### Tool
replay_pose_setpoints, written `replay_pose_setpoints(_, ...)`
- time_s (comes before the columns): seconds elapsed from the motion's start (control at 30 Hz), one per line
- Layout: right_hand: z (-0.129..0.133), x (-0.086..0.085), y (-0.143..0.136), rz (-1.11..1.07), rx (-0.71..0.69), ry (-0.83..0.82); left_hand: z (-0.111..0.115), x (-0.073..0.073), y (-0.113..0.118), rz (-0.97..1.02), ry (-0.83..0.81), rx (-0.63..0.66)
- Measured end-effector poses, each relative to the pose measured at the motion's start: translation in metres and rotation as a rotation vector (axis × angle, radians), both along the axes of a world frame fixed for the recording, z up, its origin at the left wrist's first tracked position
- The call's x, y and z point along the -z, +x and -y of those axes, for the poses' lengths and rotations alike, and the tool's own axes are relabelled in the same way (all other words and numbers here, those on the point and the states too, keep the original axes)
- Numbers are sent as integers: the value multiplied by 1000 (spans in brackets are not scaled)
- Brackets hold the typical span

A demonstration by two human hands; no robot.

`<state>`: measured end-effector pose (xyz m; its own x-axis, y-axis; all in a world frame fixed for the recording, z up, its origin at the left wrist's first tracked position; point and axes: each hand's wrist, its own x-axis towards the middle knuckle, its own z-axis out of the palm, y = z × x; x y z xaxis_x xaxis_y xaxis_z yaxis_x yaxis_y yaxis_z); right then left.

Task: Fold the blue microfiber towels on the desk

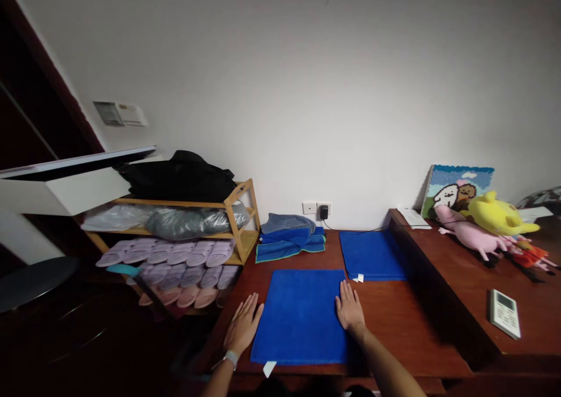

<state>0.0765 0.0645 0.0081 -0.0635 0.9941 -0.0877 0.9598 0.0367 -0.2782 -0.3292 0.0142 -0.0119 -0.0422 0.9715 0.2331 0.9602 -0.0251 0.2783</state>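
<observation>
On the reddish-brown wooden worktop (390, 321), the square blue cloth (302, 321) lies flat, apparently unfolded, between my palm-down left hand (245, 322) and right hand (350, 310), fingers outstretched, with a second flat blue cloth (372, 256) beyond and a rumpled grey-and-blue cloth pile (289, 239) seemingly left unstraightened.

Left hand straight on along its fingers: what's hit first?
Likely the cloth pile by the wall; the left hand's index side may first skim the left edge of the spread blue cloth. Depth is unclear from one view.
</observation>
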Motion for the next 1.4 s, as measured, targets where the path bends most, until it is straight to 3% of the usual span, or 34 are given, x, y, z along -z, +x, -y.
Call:
replay_pose_setpoints(0.17,15,-7,3,-21,0,-42,-2,-13,4,18,35,15)
replay_pose_setpoints(0.4,56,-4,6,-23,8,-14,-7,-5,4,11,73,9)
replay_pose_setpoints(0.63,58,-12,2,-45,7,13,-12,3,-4,24,93,-5)
replay_pose_setpoints(0.77,58,-12,2,-62,8,16,-19,-10,5,73,136,-76)
replay_pose_setpoints(0.87,58,-12,2,-72,9,17,-26,-29,61,71,214,-19)
replay_pose_setpoints(0.97,57,-11,3,-70,12,19,-29,-40,154,32,127,254)
replay_pose_setpoints(1.07,56,-6,4,-49,-13,21,-25,-35,243,-18,27,450)
replay_pose_setpoints(1.17,55,0,5,-14,-63,25,-19,-19,286,-51,-92,491)
replay_pose_setpoints(1.27,55,3,5,-6,-52,33,-15,-8,277,-64,-154,484)
replay_pose_setpoints(1.4,56,3,4,-29,-8,46,-9,-8,209,-82,-137,399)
